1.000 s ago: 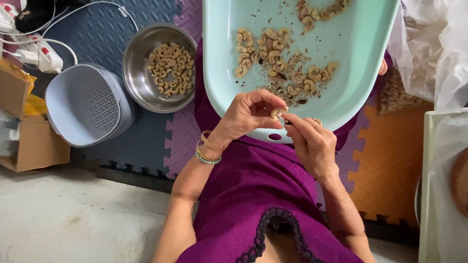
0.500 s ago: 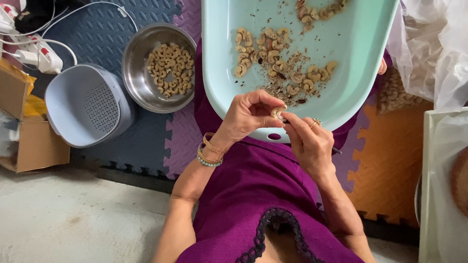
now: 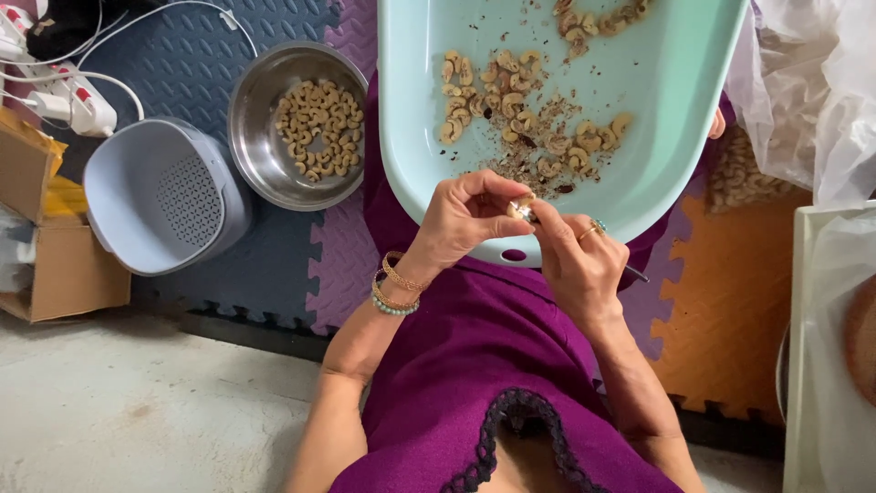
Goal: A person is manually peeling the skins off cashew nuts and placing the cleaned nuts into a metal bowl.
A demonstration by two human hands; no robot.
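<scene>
Mint tray [image 3: 680, 110] smooth glossy plastic; bowl [image 3: 260, 137] shiny metal; floor mats [image 3: 182, 55] matt textured foam.

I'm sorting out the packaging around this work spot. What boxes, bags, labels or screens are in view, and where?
Cardboard box: far left edge on the floor, brown, open, rectangular.
Plastic bags: upper right, clear to whitish, crumpled.
Lined white bin: right edge, rectangular, clear plastic inside.
No readable labels, signs or screens show.
</scene>
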